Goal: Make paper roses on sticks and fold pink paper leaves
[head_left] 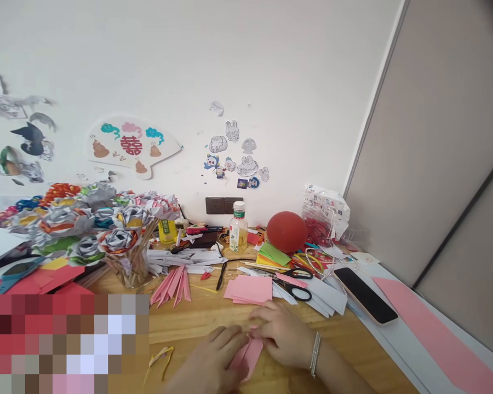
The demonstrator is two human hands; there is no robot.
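Note:
A folded piece of pink paper [248, 358] lies on the wooden table in front of me, with a crease or edge running along its length. My left hand [213, 355] grips its left side, fingers bent over the top and thumb low on the sheet. From the right, my right hand [279, 334] pinches the paper's upper end; a beaded bracelet circles that wrist. The fingers partly cover the paper. Just beyond my hands sits a small stack of pink paper [248, 288]. Several folded pink strips [173, 285] lie farther left.
Black-handled scissors [299, 284], a phone [365, 295] and white paper are on the right. A red balloon [287, 232] and a bottle [238, 230] stand at the back. Paper flowers [119, 238] fill a container on the left. Yellow strips [162, 358] lie near my left hand.

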